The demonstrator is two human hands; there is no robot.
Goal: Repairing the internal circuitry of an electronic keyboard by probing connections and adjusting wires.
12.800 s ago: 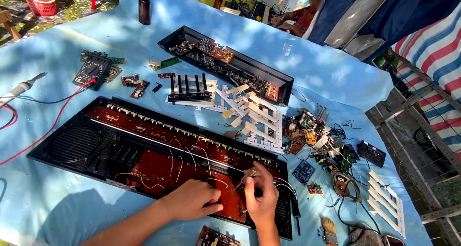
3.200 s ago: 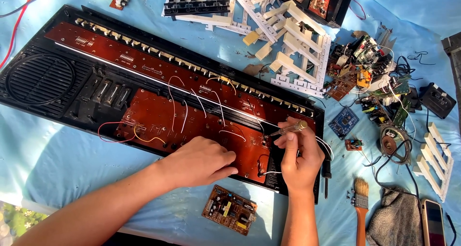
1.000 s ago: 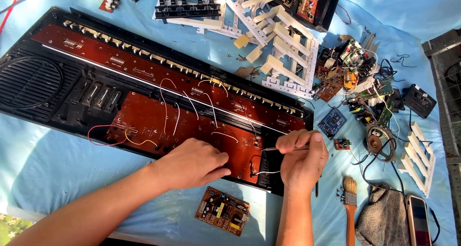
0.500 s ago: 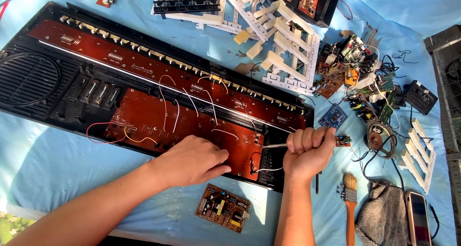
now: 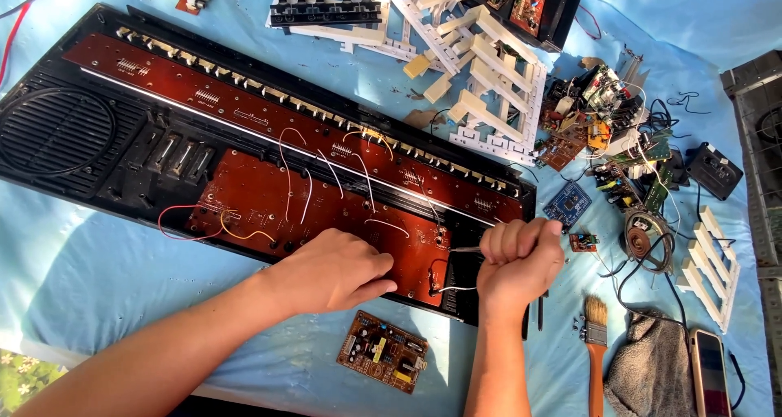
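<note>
Nearest the camera, a small brown circuit board (image 5: pixel 383 352) lies loose on the blue cloth (image 5: pixel 98 278), just below the two forearms. To its right lie a paintbrush (image 5: pixel 595 335), a grey rag (image 5: pixel 648 376) and a phone (image 5: pixel 710 372).

The left hand (image 5: pixel 334 269) rests palm down, fingers loosely curled, on the near edge of the red circuit board (image 5: pixel 326 209) inside the opened black keyboard case (image 5: pixel 73 132); it presses on the board and grasps nothing. The right hand (image 5: pixel 520 258) is closed into a tight fist at the right end of that case. A thin metal tool (image 5: pixel 464 249) pokes out of the fist towards the left, its tip over the dark gap just past the red board's right edge; a dark shaft (image 5: pixel 539 311) also shows below the fist, though whether it is the same tool cannot be told. A white wire (image 5: pixel 456 287) runs from the board to just beneath the fist.

So the red board sits between the hands and stretches away left, with white jumper wires (image 5: pixel 314 181) looping over it and a red wire (image 5: pixel 175 221) at its left end, near the round speaker grille (image 5: pixel 53 132).

Further off, to the right, sits a heap of small boards and parts (image 5: pixel 607 132), a small blue board (image 5: pixel 568 202) and a coil of wire (image 5: pixel 648 238). Beyond the case lie white plastic key frames (image 5: pixel 481 83) and a strip of black keys (image 5: pixel 326 6)
</note>
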